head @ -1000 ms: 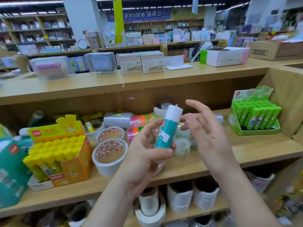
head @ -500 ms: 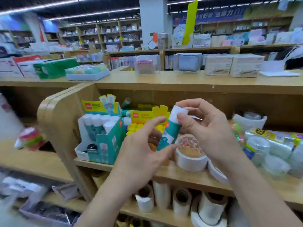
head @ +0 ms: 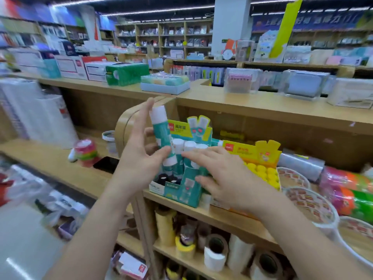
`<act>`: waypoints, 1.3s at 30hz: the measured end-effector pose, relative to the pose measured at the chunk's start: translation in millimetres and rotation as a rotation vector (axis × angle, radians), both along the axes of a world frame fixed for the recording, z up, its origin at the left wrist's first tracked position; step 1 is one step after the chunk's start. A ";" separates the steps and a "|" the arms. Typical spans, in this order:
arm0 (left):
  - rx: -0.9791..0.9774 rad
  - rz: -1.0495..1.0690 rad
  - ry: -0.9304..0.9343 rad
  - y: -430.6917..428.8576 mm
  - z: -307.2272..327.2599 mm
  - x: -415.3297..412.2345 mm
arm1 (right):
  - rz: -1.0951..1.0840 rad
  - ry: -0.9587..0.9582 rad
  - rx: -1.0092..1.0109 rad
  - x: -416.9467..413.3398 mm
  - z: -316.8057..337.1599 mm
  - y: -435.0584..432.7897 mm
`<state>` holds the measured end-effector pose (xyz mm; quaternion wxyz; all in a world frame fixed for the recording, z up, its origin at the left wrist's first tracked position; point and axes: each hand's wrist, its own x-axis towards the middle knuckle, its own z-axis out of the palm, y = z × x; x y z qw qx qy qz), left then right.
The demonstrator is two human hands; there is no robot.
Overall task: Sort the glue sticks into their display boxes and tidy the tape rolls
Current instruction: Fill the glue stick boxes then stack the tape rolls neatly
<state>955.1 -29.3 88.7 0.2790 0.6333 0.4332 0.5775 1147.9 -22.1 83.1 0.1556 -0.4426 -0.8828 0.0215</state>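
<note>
Left hand [head: 139,164] gripping teal glue stick [head: 161,130] upright, white cap up, above teal display box [head: 187,190] at shelf [head: 222,217] left end, right hand [head: 228,178] flat, fingers straight, over boxed sticks [head: 178,144], yellow display box [head: 252,152] adjacent

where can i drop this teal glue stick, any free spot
Teal glue stick fits the dark empty slots at the front left of the teal display box. Top ledge is bare wood. Crowded rightward: yellow box, tape rolls.
</note>
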 end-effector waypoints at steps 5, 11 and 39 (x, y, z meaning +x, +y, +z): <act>-0.036 -0.048 0.152 21.6 -20.9 -7.9 | -0.024 -0.107 0.078 -1.2 6.6 3.3; 0.001 0.039 0.443 38.4 -43.4 -6.7 | 0.025 -0.050 0.112 7.2 -4.9 8.2; 0.108 0.115 0.875 34.0 -28.0 2.1 | -0.034 0.201 0.060 14.5 -27.6 -3.2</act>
